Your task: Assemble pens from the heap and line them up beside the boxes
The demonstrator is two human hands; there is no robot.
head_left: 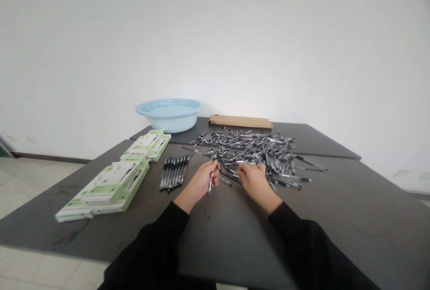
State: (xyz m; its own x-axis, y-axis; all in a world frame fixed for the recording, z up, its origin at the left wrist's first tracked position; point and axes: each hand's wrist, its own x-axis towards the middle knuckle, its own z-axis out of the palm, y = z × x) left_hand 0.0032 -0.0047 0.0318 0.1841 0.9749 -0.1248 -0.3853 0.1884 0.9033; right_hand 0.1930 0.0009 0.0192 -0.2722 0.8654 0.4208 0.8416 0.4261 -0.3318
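Note:
My left hand (202, 178) is closed round a clear pen (210, 184), whose lower end points down toward the table. My right hand (254, 181) is at the near edge of a big heap of pens (248, 147) with clear barrels and black parts. Its fingers are curled and pinched together, and what lies between them is hidden. A loose short pen piece (226, 182) rests on the table between the two hands. Left of my left hand, a neat row of pens (174, 173) lies side by side.
Green and white pen boxes (107, 185) are stacked along the left side of the dark table (231, 236). A light blue basin (171, 122) stands at the back left, with a flat brown cardboard piece (240, 121) beside it. A white wall (215, 44) rises behind.

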